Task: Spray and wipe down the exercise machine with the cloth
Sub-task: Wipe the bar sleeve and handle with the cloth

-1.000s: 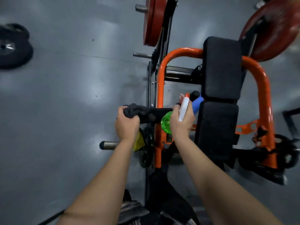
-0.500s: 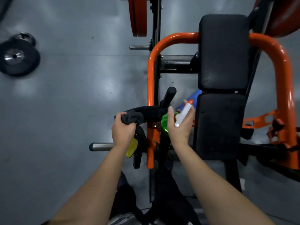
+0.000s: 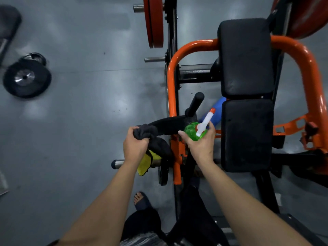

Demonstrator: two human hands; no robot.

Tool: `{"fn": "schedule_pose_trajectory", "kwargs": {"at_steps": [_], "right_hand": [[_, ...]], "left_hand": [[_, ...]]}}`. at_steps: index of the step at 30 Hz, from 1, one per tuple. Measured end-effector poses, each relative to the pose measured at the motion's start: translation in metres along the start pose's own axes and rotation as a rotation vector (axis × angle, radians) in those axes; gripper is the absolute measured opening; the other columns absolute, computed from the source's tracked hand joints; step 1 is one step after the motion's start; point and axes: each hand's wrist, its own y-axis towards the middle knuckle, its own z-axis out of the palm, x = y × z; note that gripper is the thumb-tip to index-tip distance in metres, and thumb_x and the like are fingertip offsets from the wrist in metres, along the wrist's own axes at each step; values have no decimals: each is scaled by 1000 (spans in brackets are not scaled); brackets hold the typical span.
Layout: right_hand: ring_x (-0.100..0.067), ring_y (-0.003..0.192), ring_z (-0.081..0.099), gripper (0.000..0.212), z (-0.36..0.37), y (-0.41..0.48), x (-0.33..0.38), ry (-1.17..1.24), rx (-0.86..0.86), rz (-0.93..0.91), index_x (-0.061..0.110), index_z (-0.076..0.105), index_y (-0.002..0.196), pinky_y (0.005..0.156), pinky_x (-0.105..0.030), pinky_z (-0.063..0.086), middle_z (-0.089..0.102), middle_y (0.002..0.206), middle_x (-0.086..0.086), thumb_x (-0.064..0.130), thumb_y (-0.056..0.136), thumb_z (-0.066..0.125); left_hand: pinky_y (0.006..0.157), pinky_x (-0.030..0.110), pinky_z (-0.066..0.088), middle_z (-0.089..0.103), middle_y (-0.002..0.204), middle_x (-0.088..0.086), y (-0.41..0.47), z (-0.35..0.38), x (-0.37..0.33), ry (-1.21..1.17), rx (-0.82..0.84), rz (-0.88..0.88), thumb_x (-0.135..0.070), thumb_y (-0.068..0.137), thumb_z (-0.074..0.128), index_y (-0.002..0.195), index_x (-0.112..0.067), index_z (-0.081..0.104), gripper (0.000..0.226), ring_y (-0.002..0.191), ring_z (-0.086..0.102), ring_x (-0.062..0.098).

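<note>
A grey, glossy gym floor [image 3: 79,121] is seen from above, with a black weight plate [image 3: 26,79] lying on it well apart to the left. The exercise machine [image 3: 171,82], built of orange tubing and black bars, is fitted with two black pads [image 3: 245,57] set end to end, and red plates [image 3: 153,22] are loaded on a peg at the top. A dark cloth [image 3: 145,132] with a yellow underside is gripped in the closed left hand [image 3: 134,146] and is bunched against the end of the machine's black handle [image 3: 170,126]. A green spray bottle [image 3: 192,133] is held in the curled fingers of the right hand [image 3: 200,146], just beside the handle; its white head [image 3: 205,121], tipped in orange, is pointed up and to the right. A faint marking on the black crossbar [image 3: 197,71] is too small to be read. A blue object [image 3: 219,109] is partly hidden behind the nearer pad.
</note>
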Motion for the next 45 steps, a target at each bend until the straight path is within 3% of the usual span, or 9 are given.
{"fn": "schedule_pose_trajectory", "kwargs": {"at_steps": [7,13,17,21,24,30,33,38,45], "right_hand": [[-48,136,32,105,50,-86,-21,-157,-280,143,-5,34,148,113,-46,21,34,145,-30,42,73,90],[-43,127,38,74,126,-143,-31,-377,25,87,7,39,147,109,-52,33,35,146,-19,37,89,74],[-33,145,26,68,167,-147,-36,-524,393,-35,11,39,150,120,-42,24,27,156,-12,41,96,65],[-30,156,0,80,191,-126,-49,-754,541,-149,15,20,159,129,-45,6,7,168,-10,36,96,65],[-34,156,0,80,193,-100,-61,-892,408,-228,12,22,159,128,-46,3,7,169,-15,33,94,65],[-39,156,6,94,199,-49,-96,-1258,459,-468,10,24,161,127,-54,2,19,167,-18,65,91,55],[-36,151,28,79,201,-43,-109,-1137,374,-598,11,45,152,126,-53,14,36,161,-17,60,91,57],[-32,151,30,67,188,-42,-109,-857,268,-441,11,40,152,122,-46,32,17,170,-7,30,93,62],[-36,130,56,62,195,-40,-127,-777,130,-374,7,41,153,101,-41,51,37,161,-12,16,95,62]], "left_hand": [[71,25,51,66,99,-6,15,-58,44,-97,61,45,-10,84,75,109,-24,59,33,90,63,9],[72,22,51,67,90,-5,31,-125,89,-265,-150,178,-26,95,73,103,-17,62,16,81,63,4],[70,33,46,63,77,-13,45,-141,120,-208,-30,114,-45,90,66,92,-23,59,22,74,59,8],[78,27,47,66,100,-6,63,-124,149,-60,189,85,-44,82,69,110,-25,56,36,93,63,12],[84,16,39,53,119,-3,78,-102,173,169,358,182,-32,86,74,128,-24,47,51,109,51,13],[125,55,4,20,165,15,117,-48,220,1191,728,414,-70,86,56,162,-20,14,100,154,10,36],[115,51,35,35,156,15,135,-26,222,1457,790,487,-61,83,75,162,-15,10,112,139,45,36],[82,35,49,63,117,-2,162,-8,208,1433,870,370,-79,62,79,132,-21,48,97,104,62,23],[110,44,45,58,138,-5,202,12,195,1079,1208,-298,-83,47,84,139,-24,58,112,122,56,25]]}}
